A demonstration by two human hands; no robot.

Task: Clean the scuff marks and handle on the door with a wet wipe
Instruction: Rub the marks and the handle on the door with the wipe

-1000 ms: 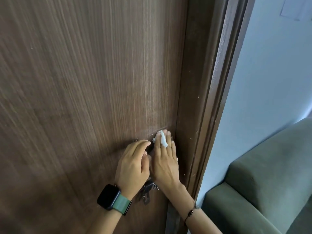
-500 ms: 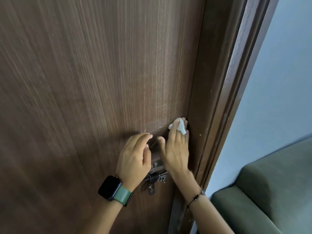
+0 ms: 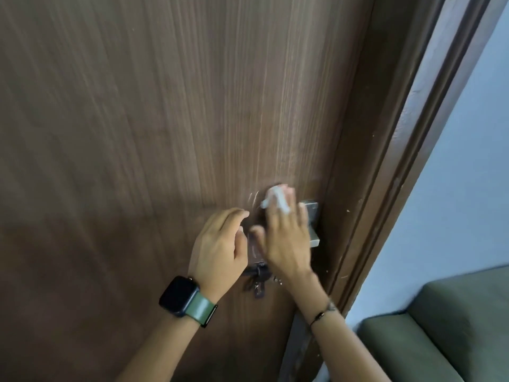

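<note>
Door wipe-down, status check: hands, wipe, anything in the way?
Right hand presses wet wipe on door beside white scuff marks. Left hand rests open alongside. Handle partly hidden; keys hang below.

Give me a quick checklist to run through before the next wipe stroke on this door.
1. Wet wipe under the right hand fingers: ok, pressed on the door.
2. Scuff marks located: ok, pale scratches just left of the wipe, not yet covered.
3. Handle reachable: ok, it shows right of the right hand.
4. Left hand out of the wipe's path: not ok, its fingertips lie just below the scuffs.
5. Wipe still damp: cannot tell.
6. Keys clear of the hands: ok, hanging below them.
</note>
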